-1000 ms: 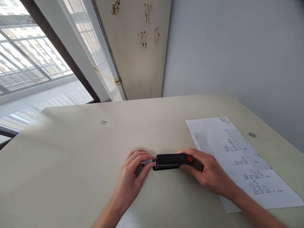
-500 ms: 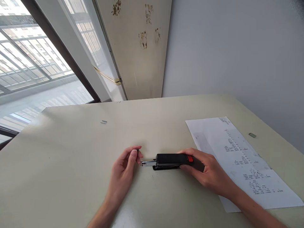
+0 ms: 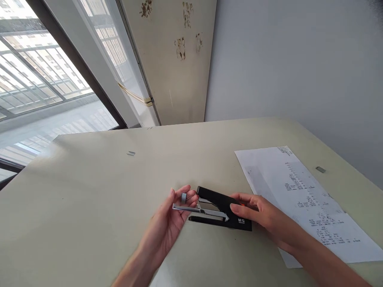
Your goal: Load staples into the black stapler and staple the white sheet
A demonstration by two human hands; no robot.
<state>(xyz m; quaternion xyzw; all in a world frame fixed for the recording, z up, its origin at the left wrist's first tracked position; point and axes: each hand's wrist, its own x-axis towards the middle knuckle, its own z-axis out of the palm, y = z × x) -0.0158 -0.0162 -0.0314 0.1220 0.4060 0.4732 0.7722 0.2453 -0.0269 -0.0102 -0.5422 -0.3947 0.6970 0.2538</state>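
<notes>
My right hand [image 3: 257,213] grips a black stapler [image 3: 221,209] by its rear end, tilted onto its side so the white lettering faces me. From the stapler's front, the metal staple tray [image 3: 187,208] sticks out between the top arm and the base. My left hand [image 3: 172,217] lies palm up under the tray's tip, fingers loosely curled. On its fingers rests a short grey strip of staples [image 3: 183,197], close above the tray. Part of the left fingers is hidden behind the stapler.
A printed paper sheet [image 3: 269,179] lies on the table [image 3: 89,207] by my right arm. Small staple strips [image 3: 131,153] lie at the back left. Another small grey strip [image 3: 320,170] sits right of the paper. Windows, a stained panel and a wall stand behind.
My right hand has turned the stapler onto its side, showing its tray and lettering. The left hand has rolled palm up from a pinch, and the staple strip now shows on its fingers.
</notes>
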